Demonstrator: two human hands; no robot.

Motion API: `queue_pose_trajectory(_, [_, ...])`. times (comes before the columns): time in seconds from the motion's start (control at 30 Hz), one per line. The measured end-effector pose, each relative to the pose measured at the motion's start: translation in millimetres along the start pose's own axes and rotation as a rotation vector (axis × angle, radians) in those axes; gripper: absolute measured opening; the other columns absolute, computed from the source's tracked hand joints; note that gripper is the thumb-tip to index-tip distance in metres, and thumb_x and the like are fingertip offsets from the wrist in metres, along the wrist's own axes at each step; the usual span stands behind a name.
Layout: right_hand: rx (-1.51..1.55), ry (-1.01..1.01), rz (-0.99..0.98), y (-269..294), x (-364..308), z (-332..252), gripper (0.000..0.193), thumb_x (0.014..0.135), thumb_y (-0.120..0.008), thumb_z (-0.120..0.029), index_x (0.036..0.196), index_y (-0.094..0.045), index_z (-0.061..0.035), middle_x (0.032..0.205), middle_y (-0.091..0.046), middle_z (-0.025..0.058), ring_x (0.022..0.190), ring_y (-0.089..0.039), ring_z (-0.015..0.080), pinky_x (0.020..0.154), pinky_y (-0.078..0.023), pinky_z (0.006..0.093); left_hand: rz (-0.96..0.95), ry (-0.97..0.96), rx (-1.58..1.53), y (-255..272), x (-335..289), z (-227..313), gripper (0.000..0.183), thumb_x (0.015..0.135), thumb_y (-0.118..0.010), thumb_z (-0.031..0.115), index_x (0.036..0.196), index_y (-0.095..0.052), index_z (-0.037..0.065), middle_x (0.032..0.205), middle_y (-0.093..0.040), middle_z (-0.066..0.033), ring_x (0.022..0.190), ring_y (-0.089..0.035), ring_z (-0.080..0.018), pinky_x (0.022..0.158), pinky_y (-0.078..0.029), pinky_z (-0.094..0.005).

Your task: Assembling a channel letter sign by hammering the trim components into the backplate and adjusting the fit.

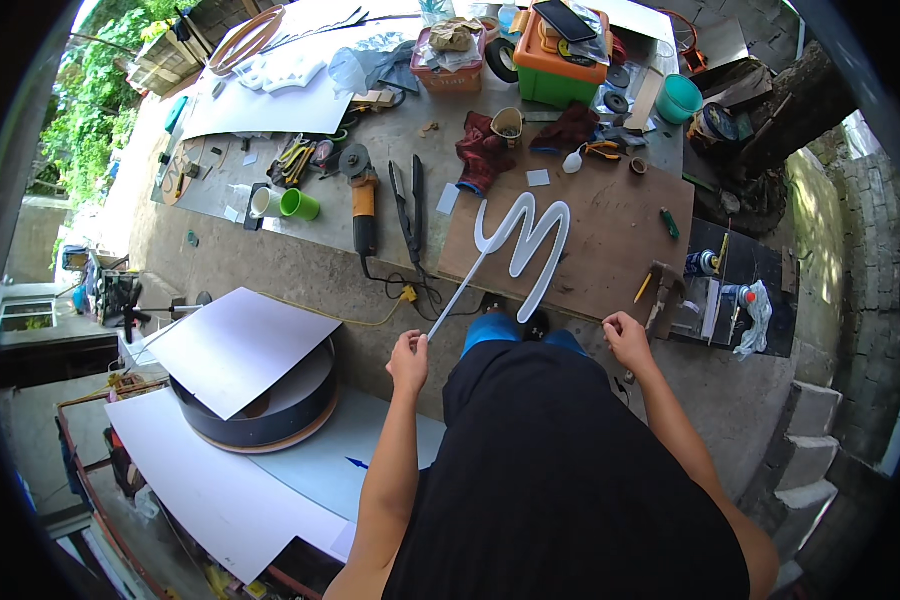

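Observation:
My left hand (408,362) is closed in a pinch on the end of a thin white strip (456,295). The strip slants up and right to the left side of a white M-shaped letter (522,237) with raised edges, where the two meet; whether they are joined, I cannot tell. The letter lies over the brown board (600,235) on the table, its right leg reaching past the front edge. My right hand (627,340) hovers off the board's front right corner, fingers pinched together, and anything in them is too small to make out. Nearest it are a pencil (643,288) and a hammer (662,305).
Left of the board lie a flat iron (407,210) and an angle grinder (360,200) with trailing cords. Red gloves (483,158), a green cup (299,205) and an orange-green toolbox (560,60) stand farther back. A white sheet (242,350) rests on a round dark drum (280,412) at left.

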State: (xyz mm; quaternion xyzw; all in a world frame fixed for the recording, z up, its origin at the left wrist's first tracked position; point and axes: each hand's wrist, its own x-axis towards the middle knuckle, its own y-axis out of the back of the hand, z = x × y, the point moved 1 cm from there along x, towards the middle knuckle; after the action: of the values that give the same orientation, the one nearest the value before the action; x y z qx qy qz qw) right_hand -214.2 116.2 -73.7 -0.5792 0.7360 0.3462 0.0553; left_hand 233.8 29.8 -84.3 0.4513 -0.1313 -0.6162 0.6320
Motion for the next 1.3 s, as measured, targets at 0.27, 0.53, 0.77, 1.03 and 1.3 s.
queue_pose_trajectory(0.27, [-0.001,-0.016,-0.011,-1,-1,-3,0.018,0.096,-0.064,-0.016,0.101,-0.068,0.0006,0.073,-0.070,0.0086,0.068,-0.067,0.0153,0.065,-0.054,0.0321,-0.009,-0.008,0.024,0,-2,0,0.035,0.097,-0.064,0.038,0.121,-0.068,0.012,0.111,-0.074,-0.0057,0.106,-0.068,-0.0236,0.095,-0.043,-0.0438])
queue_pose_trajectory(0.53, [-0.018,-0.027,-0.003,2,0,-4,0.018,0.095,-0.064,-0.016,0.102,-0.069,0.0003,0.076,-0.071,0.0096,0.070,-0.068,0.0165,0.067,-0.054,0.0324,-0.030,-0.007,0.027,1,4,2,0.035,0.097,-0.065,0.036,0.122,-0.068,0.013,0.112,-0.074,-0.0059,0.108,-0.068,-0.0244,0.097,-0.043,-0.0444])
queue_pose_trajectory(0.77, [-0.012,-0.014,-0.004,1,3,3,0.018,0.094,-0.065,-0.015,0.102,-0.069,0.0008,0.079,-0.072,0.0101,0.073,-0.070,0.0183,0.070,-0.054,0.0328,-0.043,-0.022,0.024,0,0,2,0.034,0.097,-0.065,0.033,0.121,-0.067,0.011,0.111,-0.074,-0.0060,0.108,-0.068,-0.0245,0.098,-0.042,-0.0445])
queue_pose_trajectory(1.03, [-0.027,0.058,-0.005,1,3,9,0.015,0.097,-0.063,-0.013,0.102,-0.067,-0.0002,0.076,-0.068,0.0040,0.063,-0.062,0.0099,0.057,-0.049,0.0269,0.033,-0.124,0.150,0,-8,16,0.031,0.095,-0.067,0.031,0.121,-0.068,0.014,0.115,-0.070,-0.0070,0.112,-0.064,-0.0287,0.099,-0.043,-0.0474])
queue_pose_trajectory(1.3, [0.006,0.036,-0.023,2,3,10,0.014,0.097,-0.062,-0.012,0.103,-0.067,-0.0004,0.075,-0.068,0.0036,0.063,-0.062,0.0092,0.057,-0.049,0.0268,0.129,-0.194,0.167,0,-12,28,0.026,0.094,-0.067,0.025,0.118,-0.068,0.014,0.118,-0.066,-0.0077,0.115,-0.060,-0.0301,0.097,-0.044,-0.0481])
